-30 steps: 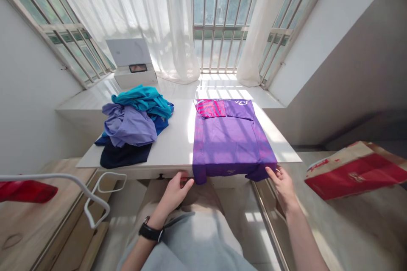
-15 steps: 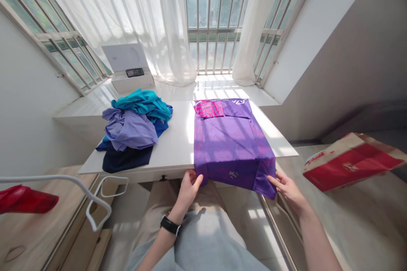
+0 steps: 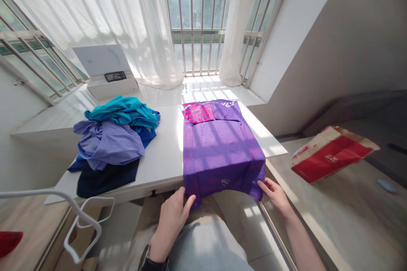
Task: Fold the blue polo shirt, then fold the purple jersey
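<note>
A purple sports shirt (image 3: 219,148) with a pink striped patch lies folded lengthwise on the white table, its lower end hanging over the front edge. My left hand (image 3: 173,216) is closed at the lower left corner, thumb against the cloth and some fingers hidden behind it. At the opposite lower corner, my right hand (image 3: 276,197) pinches the fabric between thumb and fingers. White print shows at the shirt's far edge. To the left sits a loose pile of clothes: a teal garment (image 3: 124,112), a lavender garment (image 3: 108,144) and a dark navy one (image 3: 108,178).
A white box (image 3: 111,87) with a raised lid and a phone (image 3: 115,76) stands on the windowsill. The white table (image 3: 162,169) has a red and tan paper bag (image 3: 332,154) to its right. A white bent tube frame (image 3: 79,216) and a red object (image 3: 9,243) are at lower left.
The view has swung right and come closer, so the table appears shifted left. Both hands stay at the shirt's lower corners, and the hanging end has dropped into a curved fold.
</note>
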`<state>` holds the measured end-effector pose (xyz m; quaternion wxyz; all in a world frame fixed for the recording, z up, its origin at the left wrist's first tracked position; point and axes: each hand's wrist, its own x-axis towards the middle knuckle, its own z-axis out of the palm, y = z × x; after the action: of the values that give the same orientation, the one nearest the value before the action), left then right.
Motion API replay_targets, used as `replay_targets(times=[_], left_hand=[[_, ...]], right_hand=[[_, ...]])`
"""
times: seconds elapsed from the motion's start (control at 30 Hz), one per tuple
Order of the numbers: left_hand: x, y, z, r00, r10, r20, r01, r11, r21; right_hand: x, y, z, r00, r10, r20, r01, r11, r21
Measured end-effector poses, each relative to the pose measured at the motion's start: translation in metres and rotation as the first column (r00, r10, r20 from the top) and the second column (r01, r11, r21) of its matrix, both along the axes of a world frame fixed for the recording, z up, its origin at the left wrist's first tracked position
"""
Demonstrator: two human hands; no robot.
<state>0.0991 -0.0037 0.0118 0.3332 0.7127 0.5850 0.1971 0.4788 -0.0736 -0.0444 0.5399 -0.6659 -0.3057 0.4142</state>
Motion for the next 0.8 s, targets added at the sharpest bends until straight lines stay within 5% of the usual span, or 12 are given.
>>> replay_targets(times=[0.1,0.2,0.23,0.37,0.47,0.6,0.8], left_hand=[[0.025,-0.005,0.028,0.992,-0.097,-0.083,0.106,0.988,0.109],[0.09,0.001,0.033,0.86,-0.456,0.229,0.472,0.881,-0.019],[0.115,0.004,0.028,0.807,-0.484,0.339,0.529,0.847,-0.05],[0.209,0.013,-0.012,0.809,-0.17,0.563,0.355,0.904,-0.237],[0.247,0.008,-0.037,0.799,-0.046,0.6,0.285,0.907,-0.31],[0.261,0.0,-0.048,0.787,-0.017,0.617,0.257,0.918,-0.303],[0.267,-0.001,-0.042,0.708,-0.032,0.705,0.32,0.905,-0.281]], right_hand=[[0.001,-0.01,0.002,0.998,-0.023,-0.059,0.022,1.0,-0.009],[0.003,-0.016,0.009,0.991,-0.034,-0.128,0.032,0.999,-0.018],[0.003,-0.016,0.011,0.991,-0.03,-0.133,0.026,0.999,-0.033],[0.005,-0.013,0.012,0.991,-0.02,-0.132,0.009,0.996,-0.088],[0.011,-0.01,0.004,0.99,-0.028,-0.137,0.017,0.996,-0.087],[0.02,-0.009,-0.006,0.994,-0.04,-0.1,0.031,0.995,-0.096],[0.028,-0.007,0.0,0.998,0.012,-0.062,-0.016,0.998,-0.067]])
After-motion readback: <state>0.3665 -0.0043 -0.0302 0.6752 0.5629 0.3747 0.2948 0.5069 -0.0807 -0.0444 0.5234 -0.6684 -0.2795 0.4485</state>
